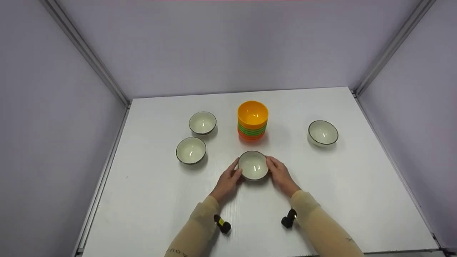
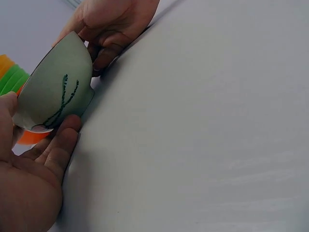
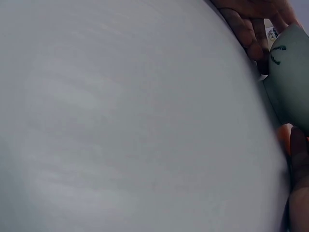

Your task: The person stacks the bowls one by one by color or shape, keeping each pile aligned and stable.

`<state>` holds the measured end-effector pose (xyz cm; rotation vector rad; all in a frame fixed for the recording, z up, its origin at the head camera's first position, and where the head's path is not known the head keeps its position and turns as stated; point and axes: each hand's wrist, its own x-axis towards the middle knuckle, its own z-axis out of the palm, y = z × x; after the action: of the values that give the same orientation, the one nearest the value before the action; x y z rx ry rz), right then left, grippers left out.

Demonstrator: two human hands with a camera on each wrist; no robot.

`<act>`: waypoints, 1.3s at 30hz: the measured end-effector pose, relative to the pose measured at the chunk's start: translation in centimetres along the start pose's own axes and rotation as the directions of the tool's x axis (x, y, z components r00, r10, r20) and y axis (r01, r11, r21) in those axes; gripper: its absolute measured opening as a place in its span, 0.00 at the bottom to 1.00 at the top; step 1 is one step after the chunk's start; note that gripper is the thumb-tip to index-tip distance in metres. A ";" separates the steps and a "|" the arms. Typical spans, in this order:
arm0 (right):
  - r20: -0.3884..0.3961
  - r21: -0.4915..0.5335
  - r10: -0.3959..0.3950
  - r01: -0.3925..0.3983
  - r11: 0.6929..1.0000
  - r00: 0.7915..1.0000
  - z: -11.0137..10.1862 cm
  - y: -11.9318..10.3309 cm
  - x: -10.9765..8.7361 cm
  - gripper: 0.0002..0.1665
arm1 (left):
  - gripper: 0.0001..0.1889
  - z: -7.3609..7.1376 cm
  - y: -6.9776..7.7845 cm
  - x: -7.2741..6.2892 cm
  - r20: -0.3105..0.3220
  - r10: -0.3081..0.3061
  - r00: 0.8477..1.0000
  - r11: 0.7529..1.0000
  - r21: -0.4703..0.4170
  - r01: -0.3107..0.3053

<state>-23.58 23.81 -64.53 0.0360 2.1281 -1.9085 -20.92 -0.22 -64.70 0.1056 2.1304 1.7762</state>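
Note:
A pale green bowl [image 1: 253, 166] with a dark rim is upright at the front middle of the table, its foot at or just above the surface. My left hand [image 1: 227, 181] grips its left side, thumb near the rim and fingers lower on the wall. From the right side my right hand [image 1: 281, 175] holds it, thumb by the rim. Painted dark green stems show on the bowl [image 2: 63, 87] in the left wrist view. Only part of the bowl [image 3: 292, 72] shows in the right wrist view. Directly behind it stands a stack of orange, green and yellow bowls [image 1: 252, 123].
Two similar pale bowls stand to the left, a rear one [image 1: 202, 123] and a nearer one [image 1: 191, 151]. Another pale bowl [image 1: 322, 132] is at the right. The white table [image 1: 142, 200] is enclosed by pale walls at the back and sides.

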 end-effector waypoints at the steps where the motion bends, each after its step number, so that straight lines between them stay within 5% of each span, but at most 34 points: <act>1: 0.001 -0.001 -0.003 0.003 1.000 1.000 0.1 0.0 0.0 0.31 | 0.31 -0.1 0.0 0.0 0.001 0.000 1.000 1.000 0.007 0.000; 11: 0.038 0.028 0.002 -0.003 1.000 0.999 -0.3 -2.2 -0.5 0.26 | 0.43 -0.1 -0.4 -0.2 0.048 0.071 0.996 0.997 0.025 -0.073; 16: -0.091 0.125 0.109 -0.097 0.987 0.990 -3.1 -0.9 0.7 0.31 | 0.50 0.2 -0.3 -0.2 0.033 0.080 0.996 0.994 0.067 -0.082; 18: -0.197 0.146 0.162 -0.135 0.980 0.967 -4.9 -1.1 1.0 0.32 | 0.52 0.3 -0.3 -0.3 0.027 0.081 0.996 0.995 0.060 -0.083; 22: -0.375 0.264 0.296 -0.205 0.943 0.879 -9.3 -2.1 0.8 0.29 | 0.54 0.5 -0.5 -0.5 0.031 0.081 0.996 0.996 0.022 -0.082; 27: -0.439 0.424 0.421 -0.230 0.876 0.794 -14.5 -3.2 0.1 0.27 | 0.55 0.7 -0.5 -0.9 0.032 0.090 0.995 0.996 -0.011 -0.089; 32: -0.491 0.399 0.475 -0.297 0.868 0.730 -18.8 -4.1 -0.2 0.33 | 0.55 1.3 -0.6 -0.8 0.021 0.097 0.995 0.995 -0.034 -0.097; 36: -0.493 0.352 0.489 -0.349 0.869 0.719 -21.4 -4.4 -0.1 0.42 | 0.55 1.7 -0.5 -0.8 0.016 0.099 0.995 0.995 -0.022 -0.099; 39: -0.458 0.333 0.486 -0.363 0.870 0.744 -22.7 -4.3 0.0 0.47 | 0.55 1.9 -0.5 -0.8 0.018 0.085 0.996 0.996 -0.013 -0.084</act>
<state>-28.84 45.49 -58.38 1.1307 1.9319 -1.9751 -19.51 1.23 -65.27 0.2109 2.1313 1.8279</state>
